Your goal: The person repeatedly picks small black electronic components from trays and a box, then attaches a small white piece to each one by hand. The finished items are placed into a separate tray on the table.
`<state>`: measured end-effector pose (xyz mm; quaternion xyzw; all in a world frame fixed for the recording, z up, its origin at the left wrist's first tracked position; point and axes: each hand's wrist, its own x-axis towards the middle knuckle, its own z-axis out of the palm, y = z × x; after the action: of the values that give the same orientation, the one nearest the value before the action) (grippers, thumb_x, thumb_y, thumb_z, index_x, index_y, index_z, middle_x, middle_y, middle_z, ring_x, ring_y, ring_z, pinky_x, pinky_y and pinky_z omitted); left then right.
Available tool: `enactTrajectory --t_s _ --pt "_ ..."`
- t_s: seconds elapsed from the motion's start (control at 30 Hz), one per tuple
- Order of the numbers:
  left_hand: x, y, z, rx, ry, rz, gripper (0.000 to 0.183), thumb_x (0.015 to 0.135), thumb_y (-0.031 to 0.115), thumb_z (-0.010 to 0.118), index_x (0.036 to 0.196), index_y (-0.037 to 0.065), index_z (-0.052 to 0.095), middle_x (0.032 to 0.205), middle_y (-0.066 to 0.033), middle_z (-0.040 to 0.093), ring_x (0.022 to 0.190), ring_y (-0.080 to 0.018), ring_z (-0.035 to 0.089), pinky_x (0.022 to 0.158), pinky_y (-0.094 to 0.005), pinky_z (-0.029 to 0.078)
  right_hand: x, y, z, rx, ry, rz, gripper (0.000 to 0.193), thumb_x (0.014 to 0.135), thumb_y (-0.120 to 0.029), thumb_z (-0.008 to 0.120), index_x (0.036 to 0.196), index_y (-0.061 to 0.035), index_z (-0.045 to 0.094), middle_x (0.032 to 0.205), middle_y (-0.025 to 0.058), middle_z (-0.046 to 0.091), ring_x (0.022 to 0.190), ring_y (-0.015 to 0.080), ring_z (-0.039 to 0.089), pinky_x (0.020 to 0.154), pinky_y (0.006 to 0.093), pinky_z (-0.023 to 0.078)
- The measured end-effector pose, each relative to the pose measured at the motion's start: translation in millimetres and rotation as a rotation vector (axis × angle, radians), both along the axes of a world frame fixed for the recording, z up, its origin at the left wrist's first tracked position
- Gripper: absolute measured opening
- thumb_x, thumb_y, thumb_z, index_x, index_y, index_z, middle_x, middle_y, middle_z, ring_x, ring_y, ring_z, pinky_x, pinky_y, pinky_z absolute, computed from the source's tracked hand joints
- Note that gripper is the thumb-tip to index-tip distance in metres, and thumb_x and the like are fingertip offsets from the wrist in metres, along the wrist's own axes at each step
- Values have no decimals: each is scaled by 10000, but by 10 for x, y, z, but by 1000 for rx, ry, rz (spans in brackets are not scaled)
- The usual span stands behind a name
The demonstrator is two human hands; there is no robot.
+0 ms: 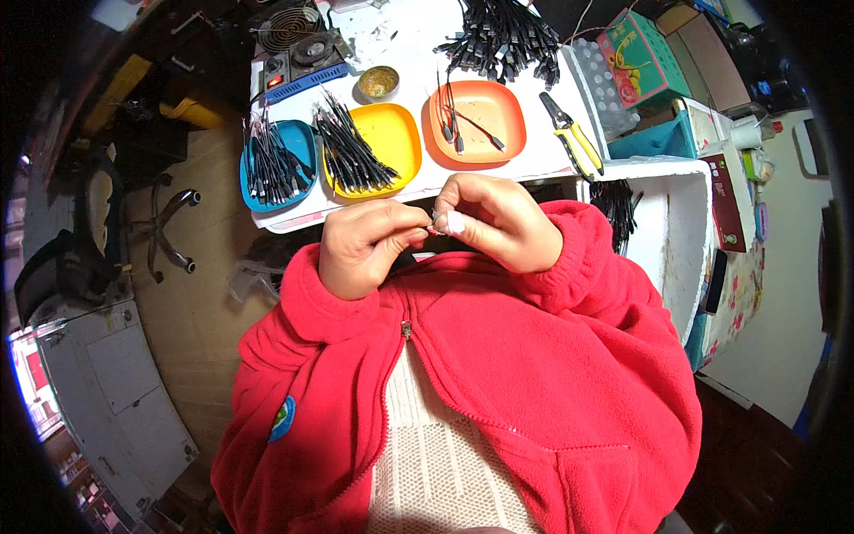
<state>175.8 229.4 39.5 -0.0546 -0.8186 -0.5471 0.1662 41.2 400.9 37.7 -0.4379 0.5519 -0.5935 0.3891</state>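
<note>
My left hand and my right hand meet in front of my chest, just off the table's near edge. Both pinch thin wires with a bit of red and white showing; most of their length is hidden by my fingers. White wrapping covers the tip of my right thumb. Beyond my hands, an orange tray holds a few short black cables. The yellow tray and the blue tray to its left carry bundles of black cables with bare wire ends.
Yellow-handled cutters lie on the right of the white table. A heap of black cables is at the back, near a small bowl and a blue device with a fan. A white foam box stands at right.
</note>
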Motion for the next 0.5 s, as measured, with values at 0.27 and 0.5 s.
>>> enactTrajectory --t_s 0.27,0.5 --pt "-62 -13 -85 279 -86 20 76 831 -38 636 906 -28 646 732 -71 632 662 -144 613 616 -259 488 2 -40 -18 4 -382 -79 112 914 -112 619 951 -10 590 849 17 577 755 99 549 687 252 452" --pt "-40 41 -165 674 -166 -82 97 898 5 603 971 -47 641 826 -57 638 694 -101 589 651 -236 492 -10 -18 143 -213 843 -256 250 709 -21 718 927 -39 597 823 107 577 756 286 587 656 348 474"
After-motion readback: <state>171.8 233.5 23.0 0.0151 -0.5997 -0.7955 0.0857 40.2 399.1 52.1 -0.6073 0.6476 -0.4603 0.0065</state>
